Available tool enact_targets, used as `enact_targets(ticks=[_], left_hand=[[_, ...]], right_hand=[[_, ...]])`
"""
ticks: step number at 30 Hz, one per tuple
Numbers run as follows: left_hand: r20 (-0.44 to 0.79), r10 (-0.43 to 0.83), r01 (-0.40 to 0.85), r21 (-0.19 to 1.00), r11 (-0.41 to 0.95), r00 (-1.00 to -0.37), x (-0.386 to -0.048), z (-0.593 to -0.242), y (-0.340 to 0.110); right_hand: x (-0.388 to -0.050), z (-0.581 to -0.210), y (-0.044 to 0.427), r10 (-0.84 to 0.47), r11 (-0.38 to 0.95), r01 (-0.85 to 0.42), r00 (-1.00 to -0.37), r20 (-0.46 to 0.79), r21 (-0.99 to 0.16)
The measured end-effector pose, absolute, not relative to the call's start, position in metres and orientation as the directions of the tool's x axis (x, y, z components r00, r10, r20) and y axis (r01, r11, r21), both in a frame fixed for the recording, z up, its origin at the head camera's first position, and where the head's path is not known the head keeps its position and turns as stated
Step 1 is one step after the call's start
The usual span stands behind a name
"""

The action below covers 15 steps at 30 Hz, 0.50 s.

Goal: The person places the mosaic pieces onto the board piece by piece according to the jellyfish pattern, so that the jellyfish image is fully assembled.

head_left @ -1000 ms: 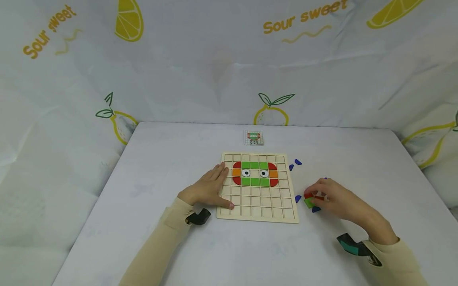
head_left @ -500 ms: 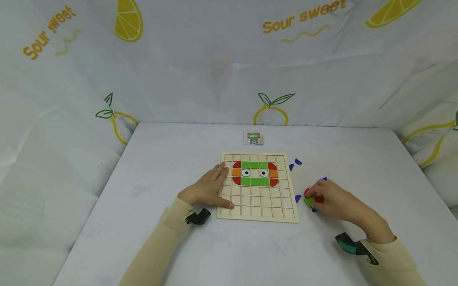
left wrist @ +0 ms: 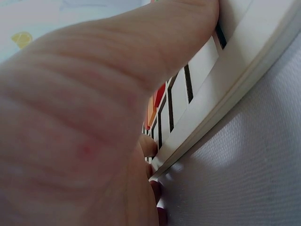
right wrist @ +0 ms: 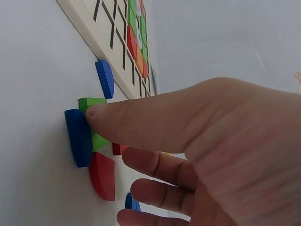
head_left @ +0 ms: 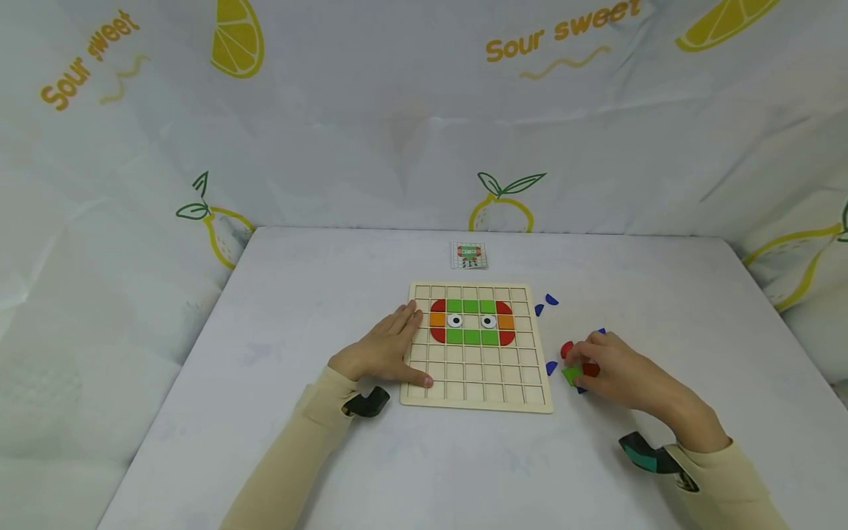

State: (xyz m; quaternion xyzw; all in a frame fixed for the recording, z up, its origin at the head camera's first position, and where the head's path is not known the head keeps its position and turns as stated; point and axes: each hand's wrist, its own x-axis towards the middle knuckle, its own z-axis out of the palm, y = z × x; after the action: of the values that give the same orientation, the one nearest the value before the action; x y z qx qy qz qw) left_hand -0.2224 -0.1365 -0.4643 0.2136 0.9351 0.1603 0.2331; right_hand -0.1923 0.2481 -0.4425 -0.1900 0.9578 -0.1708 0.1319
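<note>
The left hand (head_left: 384, 350) lies spread on the left edge of a square wooden grid board (head_left: 477, 383). A face of red, orange and green tiles with two eye pieces (head_left: 454, 321) is laid in its upper half. Right of the board, the right hand (head_left: 619, 368) hovers low over loose pieces. Its thumb touches or nearly touches a green block (right wrist: 98, 139), and its bent fingers stand apart from the thumb. A red piece (right wrist: 103, 176) and a blue piece (right wrist: 78, 139) sit beside the green block. Another red piece (head_left: 567, 350) lies by the fingertips in the head view.
Blue half-round pieces (head_left: 552, 299) lie right of the board, one (head_left: 551, 368) close to its edge. A small pattern card (head_left: 469, 255) with a similar figure rests behind the board. White cloth (head_left: 331, 280) covers the table, and a printed curtain (head_left: 371, 110) hangs behind.
The right fingertips have come away from the red piece nearest the board, which now shows fully and has shifted slightly away. The left hand stays on the board.
</note>
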Motion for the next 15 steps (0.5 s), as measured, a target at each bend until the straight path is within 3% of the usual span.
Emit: enact_targets(ticks=[11, 15], left_hand=[[-0.366, 0.469, 0.324, 0.392, 0.861, -0.804, -0.222, -0.464, -0.1356], [-0.367, 0.467, 0.318, 0.398, 0.86, -0.804, -0.2219, -0.4635, -0.1355]], right_hand=[[-0.1899, -0.4418, 0.2441, -0.387, 0.895, -0.316, -0.902, -0.193, -0.316], [-0.1908, -0.4406, 0.2442, -0.392, 0.88, -0.293, -0.892, -0.224, -0.375]])
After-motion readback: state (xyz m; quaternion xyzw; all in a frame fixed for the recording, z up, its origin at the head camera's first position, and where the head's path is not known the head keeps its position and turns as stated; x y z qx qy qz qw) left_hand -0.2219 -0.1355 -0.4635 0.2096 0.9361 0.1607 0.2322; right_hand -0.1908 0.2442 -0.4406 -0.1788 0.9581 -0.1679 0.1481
